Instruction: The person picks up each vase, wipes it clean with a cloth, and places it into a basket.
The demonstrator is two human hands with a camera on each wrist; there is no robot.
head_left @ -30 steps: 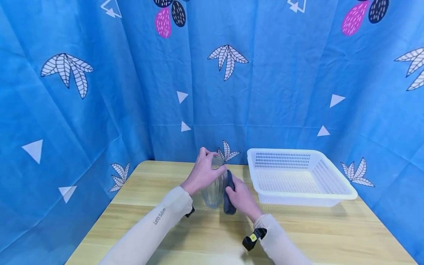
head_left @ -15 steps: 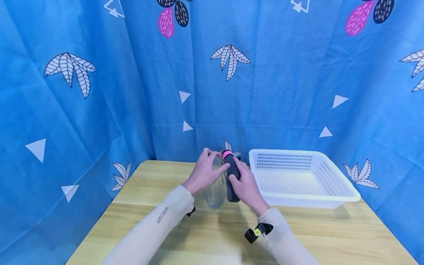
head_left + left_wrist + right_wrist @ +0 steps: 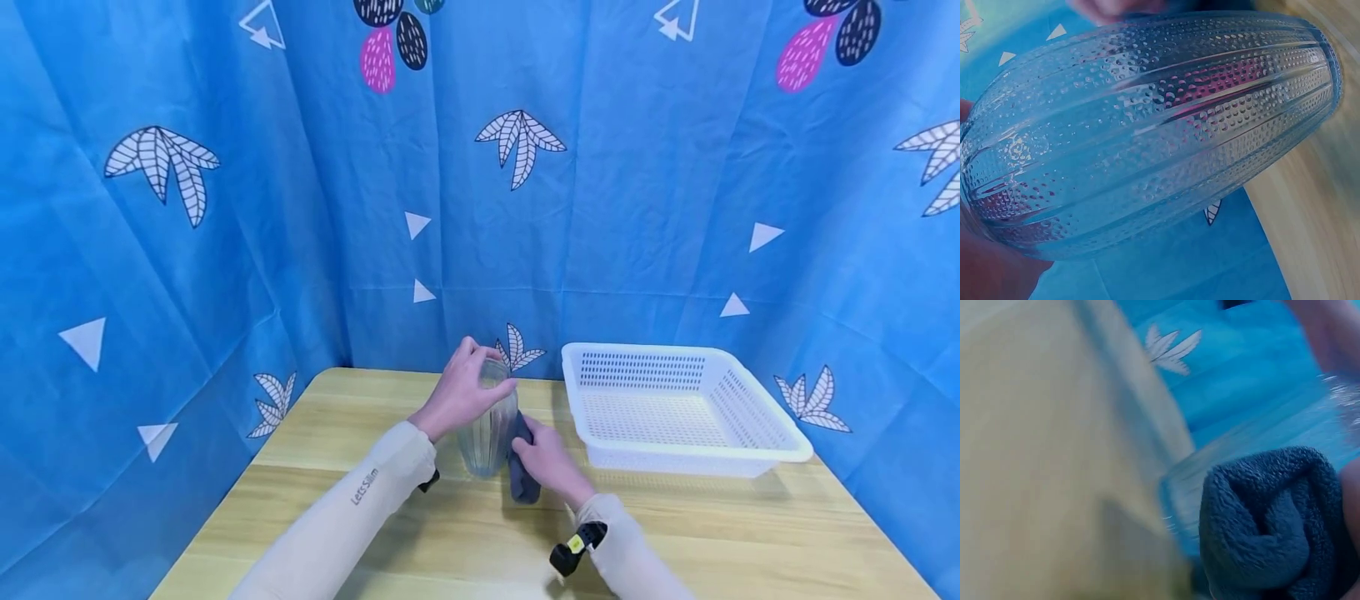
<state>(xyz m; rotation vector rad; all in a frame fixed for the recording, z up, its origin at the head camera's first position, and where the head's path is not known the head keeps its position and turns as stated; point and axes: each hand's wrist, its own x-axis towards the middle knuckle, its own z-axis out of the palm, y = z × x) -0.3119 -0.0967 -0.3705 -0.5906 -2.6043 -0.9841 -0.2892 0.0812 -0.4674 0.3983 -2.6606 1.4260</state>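
My left hand [image 3: 459,393] grips a clear glass vase [image 3: 482,446] by its upper end, thumb and fingers spread around the rim. Lengthwise ribs and small raised dots cover the glass in the left wrist view. On the right side of the vase, my right hand [image 3: 553,463] holds a folded dark grey cloth [image 3: 524,482] against or close along its wall. The right wrist view shows the cloth's fuzzy, rolled end near the glass. A pink patch shows through the dotted glass in the left wrist view. The fingers behind the cloth are largely hidden.
A white perforated plastic basket [image 3: 678,454] stands on the wooden table [image 3: 360,417] to the right of the hands. A blue patterned curtain [image 3: 637,208] hangs behind the table and along both sides.
My right hand rose with the cloth along the vase, showing a pink end half a second ago, then came back down. My left hand keeps its grip near the rim.
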